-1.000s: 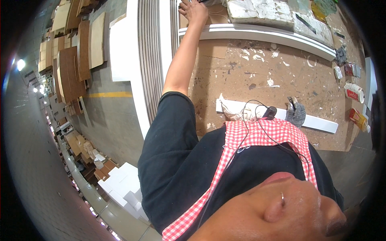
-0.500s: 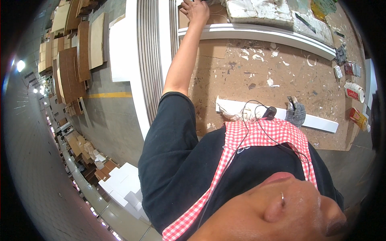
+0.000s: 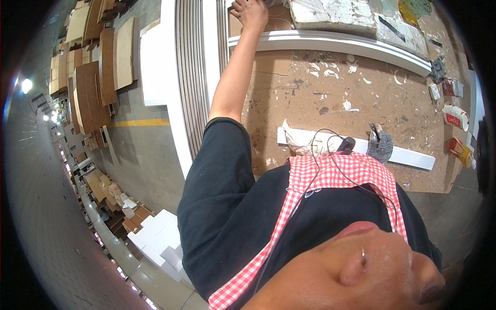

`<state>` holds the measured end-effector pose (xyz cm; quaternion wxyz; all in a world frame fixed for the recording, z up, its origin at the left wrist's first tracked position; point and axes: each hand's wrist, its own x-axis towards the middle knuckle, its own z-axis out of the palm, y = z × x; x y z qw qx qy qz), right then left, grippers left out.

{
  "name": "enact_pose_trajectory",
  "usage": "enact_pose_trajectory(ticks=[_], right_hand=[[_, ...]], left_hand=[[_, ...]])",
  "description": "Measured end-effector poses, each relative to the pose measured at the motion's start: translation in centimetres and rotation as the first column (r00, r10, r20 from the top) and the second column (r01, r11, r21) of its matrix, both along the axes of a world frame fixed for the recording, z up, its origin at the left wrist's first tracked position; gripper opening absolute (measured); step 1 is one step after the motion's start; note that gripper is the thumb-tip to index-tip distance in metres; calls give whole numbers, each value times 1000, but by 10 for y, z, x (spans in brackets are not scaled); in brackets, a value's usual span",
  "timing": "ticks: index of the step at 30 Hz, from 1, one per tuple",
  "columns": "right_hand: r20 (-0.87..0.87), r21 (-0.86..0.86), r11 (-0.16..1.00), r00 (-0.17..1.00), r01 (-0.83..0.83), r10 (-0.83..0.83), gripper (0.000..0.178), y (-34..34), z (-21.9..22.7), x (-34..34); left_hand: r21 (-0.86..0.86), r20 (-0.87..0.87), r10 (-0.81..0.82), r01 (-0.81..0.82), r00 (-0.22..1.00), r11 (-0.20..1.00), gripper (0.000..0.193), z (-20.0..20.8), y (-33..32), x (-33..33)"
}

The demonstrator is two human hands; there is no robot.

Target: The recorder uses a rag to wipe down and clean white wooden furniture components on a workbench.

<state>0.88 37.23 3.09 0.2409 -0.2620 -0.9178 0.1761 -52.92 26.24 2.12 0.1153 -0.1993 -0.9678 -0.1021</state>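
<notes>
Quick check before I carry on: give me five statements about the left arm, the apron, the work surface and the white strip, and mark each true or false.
1. The left hand is at the picture's top edge. True.
2. The long white strip passes over the left forearm. False: the forearm crosses over the strip, near its left end.
3. The brown work surface is dotted with white marks. True.
4. The apron is plain blue. False: it is red-and-white checked.
5. The striped stack of strips lies to the right of the left forearm. False: it lies to the left.
</notes>
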Motion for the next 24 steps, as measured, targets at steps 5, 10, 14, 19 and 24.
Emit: enact_pose_trajectory(ticks=[5, 10, 14, 19, 24], right_hand=[[79, -35, 999, 997, -6, 8, 30, 2, -4, 6], [100, -45, 999, 995, 15, -11, 32, 1, -6, 6], [89, -50, 998, 996, 24, -19, 33, 2, -7, 7], [95, -40, 999, 995, 17, -14, 34, 5, -12, 6], [72, -19, 1000, 997, 23, -22, 31, 4, -6, 5]], left_hand=[[-4, -24, -8, 8, 1000, 1000, 41, -1, 0, 3], [-29, -74, -64, 62, 995, 998, 42, -12, 0, -6], [26, -88, -84, 86, 993, 996, 41, -14, 7, 2], [8, -118, -129, 131, 985, 991, 40, -11, 7, 0], [-6, -93, -113, 113, 989, 994, 40, -1, 2, 6]])
